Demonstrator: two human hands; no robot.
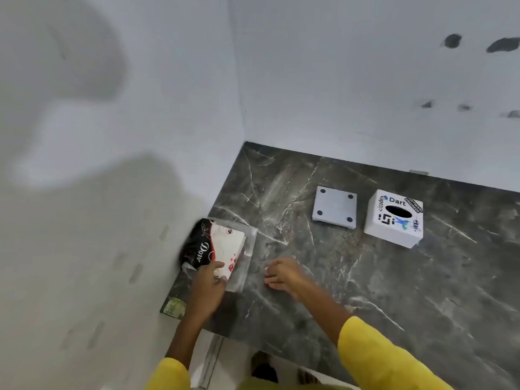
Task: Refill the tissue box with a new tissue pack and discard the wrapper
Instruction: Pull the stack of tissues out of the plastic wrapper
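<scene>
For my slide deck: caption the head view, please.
Left hand on a wrapped tissue pack, right hand beside it; the tissue box waits farther back.

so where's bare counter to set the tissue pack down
Bare marble lies between the right hand and the grey base plate, and in front of the tissue box. The left corner is crowded by the tissue pack and left hand.

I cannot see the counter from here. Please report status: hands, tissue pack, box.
Left hand on tissue pack, still wrapped. Right hand empty, on counter. Tissue box and base plate apart. Nothing blocking.
</scene>
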